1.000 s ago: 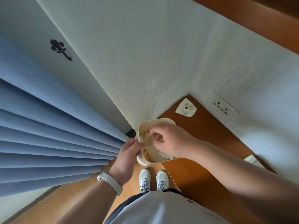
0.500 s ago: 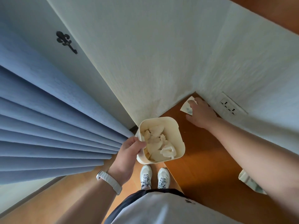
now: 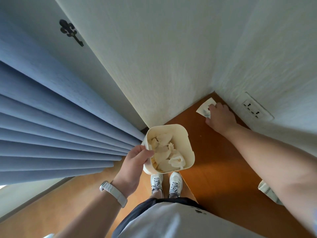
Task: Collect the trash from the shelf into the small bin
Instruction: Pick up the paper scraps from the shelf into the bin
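A small cream bin (image 3: 184, 136) holds several crumpled paper scraps (image 3: 165, 151). My left hand (image 3: 136, 158) grips its near-left rim and holds it at the shelf's left edge. The brown wooden shelf (image 3: 212, 162) runs into the wall corner. In that corner lies a white paper scrap with a dark print (image 3: 204, 107). My right hand (image 3: 220, 117) lies flat on it, fingers covering its right part. Whether the fingers pinch the paper cannot be told. Another white wrapper (image 3: 266, 190) lies at the shelf's right, partly hidden by my right forearm.
White walls meet behind the shelf, with a wall socket (image 3: 253, 109) just right of my right hand. Blue curtain folds (image 3: 56, 131) hang at the left. My white shoes (image 3: 165, 184) stand on the wooden floor below the bin.
My right hand left the bin, reached to the corner of the shelf and now rests on the printed paper scrap. The left hand keeps holding the bin.
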A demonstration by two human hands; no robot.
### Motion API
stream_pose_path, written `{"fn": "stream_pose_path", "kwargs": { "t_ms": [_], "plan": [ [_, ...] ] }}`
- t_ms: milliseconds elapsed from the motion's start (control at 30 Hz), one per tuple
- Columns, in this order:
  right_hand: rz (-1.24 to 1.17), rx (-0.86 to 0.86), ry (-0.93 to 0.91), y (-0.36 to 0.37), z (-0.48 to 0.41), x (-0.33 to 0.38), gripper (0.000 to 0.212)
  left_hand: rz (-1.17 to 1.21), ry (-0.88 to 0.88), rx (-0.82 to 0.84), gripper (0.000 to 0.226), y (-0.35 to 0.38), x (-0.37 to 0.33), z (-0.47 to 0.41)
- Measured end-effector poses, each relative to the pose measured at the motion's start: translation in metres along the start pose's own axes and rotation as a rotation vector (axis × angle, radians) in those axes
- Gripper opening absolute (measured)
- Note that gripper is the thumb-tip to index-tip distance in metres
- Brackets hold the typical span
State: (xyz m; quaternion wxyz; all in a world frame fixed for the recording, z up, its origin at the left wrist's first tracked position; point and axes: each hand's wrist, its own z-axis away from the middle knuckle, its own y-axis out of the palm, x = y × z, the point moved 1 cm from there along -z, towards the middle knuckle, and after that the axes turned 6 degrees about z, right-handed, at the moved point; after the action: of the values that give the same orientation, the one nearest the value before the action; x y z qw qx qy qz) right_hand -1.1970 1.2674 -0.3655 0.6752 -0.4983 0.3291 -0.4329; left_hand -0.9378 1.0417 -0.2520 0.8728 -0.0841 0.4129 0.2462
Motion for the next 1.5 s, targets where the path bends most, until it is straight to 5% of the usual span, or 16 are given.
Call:
{"fn": "stream_pose_path", "kwargs": {
  "t_ms": [233,400,567,767,1000,1200,1367,1500],
  "plan": [
    [-0.009,-0.049,-0.02,0.007,0.007,-0.002,0.046,-0.026,-0.001,0.026,0.049,0.007,-0.002,-0.001],
    [-0.214,-0.097,0.143,0.014,0.005,-0.006,0.029,-0.025,-0.006,0.042,0.036,0.01,-0.003,-0.003],
    [-0.485,-0.04,0.366,0.021,0.007,-0.005,0.064,-0.025,-0.02,0.041,0.036,0.01,-0.002,-0.006],
    [-0.53,0.043,0.387,0.022,0.003,-0.008,0.067,-0.028,-0.018,0.052,0.031,0.015,-0.003,-0.012],
    [-0.872,0.017,0.394,0.008,0.015,-0.008,0.024,-0.012,-0.011,0.099,0.031,0.024,-0.007,-0.02],
    [-1.047,-0.031,0.413,-0.033,0.046,-0.005,0.014,-0.025,0.005,0.129,0.026,0.029,-0.014,-0.025],
    [-1.141,-0.134,0.293,-0.09,0.091,0.007,0.011,-0.036,0.037,0.159,0.031,0.03,-0.021,-0.023],
    [-1.039,-0.13,0.007,-0.135,0.128,0.025,0.009,-0.063,0.025,0.203,0.03,0.029,-0.03,-0.021]
  ]
}}
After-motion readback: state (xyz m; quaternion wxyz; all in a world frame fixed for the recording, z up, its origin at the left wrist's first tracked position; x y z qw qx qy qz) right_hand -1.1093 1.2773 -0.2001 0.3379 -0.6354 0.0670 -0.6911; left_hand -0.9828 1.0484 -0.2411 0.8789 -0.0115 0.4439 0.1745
